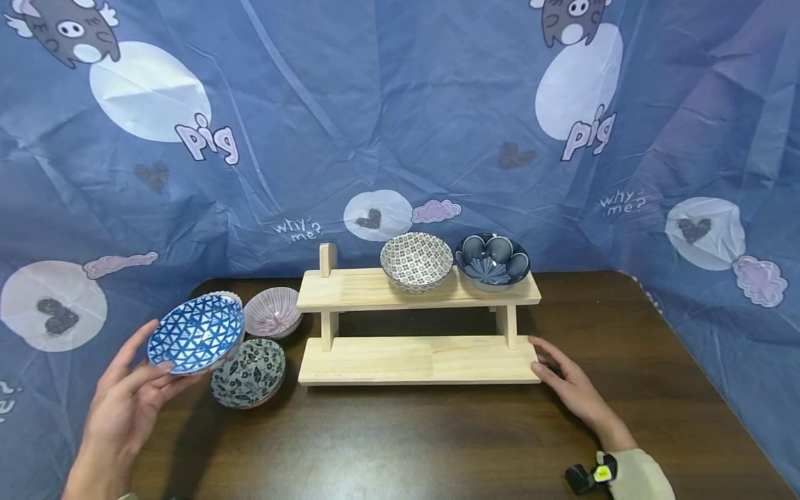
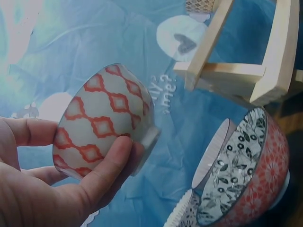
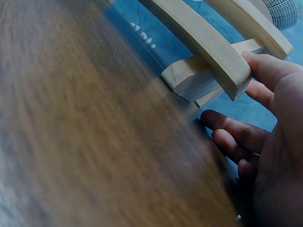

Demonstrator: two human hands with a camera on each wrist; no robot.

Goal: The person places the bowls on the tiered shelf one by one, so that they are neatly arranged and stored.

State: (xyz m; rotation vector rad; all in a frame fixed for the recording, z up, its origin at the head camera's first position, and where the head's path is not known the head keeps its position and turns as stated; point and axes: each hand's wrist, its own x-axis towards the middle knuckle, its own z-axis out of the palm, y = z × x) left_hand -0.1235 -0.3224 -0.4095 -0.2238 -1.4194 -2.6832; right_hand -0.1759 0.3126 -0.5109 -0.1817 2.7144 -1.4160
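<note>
At the left of the frame, the left hand point(image 1: 128, 403) grasps a tilted blue-and-white bowl point(image 1: 198, 332), fingers and thumb at its rim and outer wall. Glossy and probably ceramic, it should handle as light and stiff, yet slippery and breakable; supporting the wall near the raised foot looks safest. Orange-red diamonds pattern its rounded white outside, triangles its inside. Towards the lower right, the right hand point(image 1: 576, 390) touches, without visibly clenching, one end of a two-tier shelf point(image 1: 412, 360) of pale, grained wood.

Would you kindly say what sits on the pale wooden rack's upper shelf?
A grey-patterned round ceramic bowl and a navy patterned round bowl; they hide part of the shelf.
</note>
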